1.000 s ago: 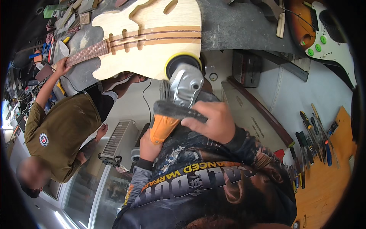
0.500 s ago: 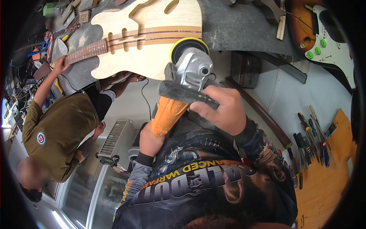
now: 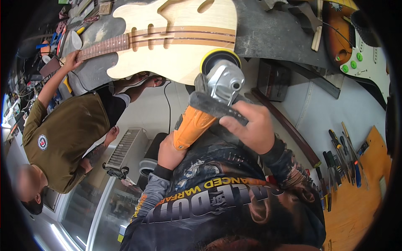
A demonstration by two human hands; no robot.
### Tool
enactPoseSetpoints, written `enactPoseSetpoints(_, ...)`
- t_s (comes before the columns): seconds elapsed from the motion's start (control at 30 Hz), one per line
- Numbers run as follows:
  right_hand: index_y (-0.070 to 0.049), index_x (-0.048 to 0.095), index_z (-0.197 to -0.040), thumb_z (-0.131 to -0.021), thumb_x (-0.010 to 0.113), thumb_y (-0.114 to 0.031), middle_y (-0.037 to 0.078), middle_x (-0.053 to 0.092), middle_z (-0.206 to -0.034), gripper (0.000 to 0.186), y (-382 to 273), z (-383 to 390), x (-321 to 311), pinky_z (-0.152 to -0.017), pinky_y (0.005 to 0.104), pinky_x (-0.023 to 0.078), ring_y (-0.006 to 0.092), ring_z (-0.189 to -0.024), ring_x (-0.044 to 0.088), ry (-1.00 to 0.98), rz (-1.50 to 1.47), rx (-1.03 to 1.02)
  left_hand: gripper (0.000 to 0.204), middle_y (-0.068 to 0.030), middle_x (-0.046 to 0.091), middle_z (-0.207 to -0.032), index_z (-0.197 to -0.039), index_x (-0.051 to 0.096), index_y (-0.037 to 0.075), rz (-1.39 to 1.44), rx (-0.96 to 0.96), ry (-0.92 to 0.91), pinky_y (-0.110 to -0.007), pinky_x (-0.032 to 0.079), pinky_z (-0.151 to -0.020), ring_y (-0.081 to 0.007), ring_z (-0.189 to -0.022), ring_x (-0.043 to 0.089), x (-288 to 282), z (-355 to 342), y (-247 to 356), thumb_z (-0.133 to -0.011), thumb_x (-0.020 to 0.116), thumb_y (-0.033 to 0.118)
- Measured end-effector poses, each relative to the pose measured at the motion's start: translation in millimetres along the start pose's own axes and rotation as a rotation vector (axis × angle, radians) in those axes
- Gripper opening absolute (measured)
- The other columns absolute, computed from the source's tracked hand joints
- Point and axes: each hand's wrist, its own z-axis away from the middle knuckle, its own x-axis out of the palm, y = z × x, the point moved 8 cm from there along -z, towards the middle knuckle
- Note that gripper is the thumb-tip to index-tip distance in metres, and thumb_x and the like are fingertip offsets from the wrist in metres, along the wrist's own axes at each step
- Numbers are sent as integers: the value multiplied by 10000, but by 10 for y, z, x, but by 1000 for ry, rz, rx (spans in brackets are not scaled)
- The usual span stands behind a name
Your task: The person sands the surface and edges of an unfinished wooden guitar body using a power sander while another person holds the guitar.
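An orange angle grinder (image 3: 194, 127) with a silver head is held between my two hands. My left hand (image 3: 171, 152) is closed around the rear of its orange body. My right hand (image 3: 252, 126) grips the black side handle (image 3: 211, 105). At the far end, the yellow-rimmed round pad (image 3: 221, 62) overlaps the lower right edge of a pale wooden guitar body (image 3: 180, 62); whether it touches the wood I cannot tell. The guitar's fretted neck (image 3: 102, 47) points left.
Another person (image 3: 69, 140) stands at left, one hand (image 3: 72, 61) on the neck's end. The grey workbench (image 3: 276, 35) carries clutter at far left. A sunburst guitar (image 3: 356, 62) is at far right; chisels and files (image 3: 335, 159) hang on a wooden board (image 3: 360, 205).
The guitar and the grinder appear shifted right in the picture, and the grinder also slightly lower. Both my hands keep their grip, and the other person still touches the neck.
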Motion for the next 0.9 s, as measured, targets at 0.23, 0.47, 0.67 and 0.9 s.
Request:
enactPoseSetpoints(0.23,-49,757,-986,-975,876,-468,168,736,-824,436,-104,394,691,-657,484,569,404,-743,736,-73,68,-32,289,-256,763,-1027,-1080,710,16,36,-11,-17,-519,595,-878,-502,-1030,734,2,431,-724,-905,842,204)
enactPoseSetpoints(0.47,-11,782,-1044,-974,901,-368,202,750,-862,383,-149,271,488,-669,434,574,404,-761,754,11,19,-38,328,-226,776,-1094,-1177,738,32,-11,65,-48,-510,604,-912,-470,-1050,747,-28,187,-401,-916,827,210)
enactPoseSetpoints(0.67,0,783,-1041,-968,906,-354,191,764,-882,381,-181,337,746,-696,423,586,400,-787,766,-51,116,-14,336,-241,776,-1081,-1166,724,38,42,59,-18,-511,617,-870,-478,-1028,752,-28,364,-672,-942,830,265)
enactPoseSetpoints(0.9,6,772,-1044,-972,902,-359,198,755,-878,394,-228,311,904,-692,425,575,417,-780,748,-98,107,28,316,-252,774,-1056,-1136,721,34,107,15,3,-526,608,-873,-496,-1021,744,-59,379,-762,-939,831,256)
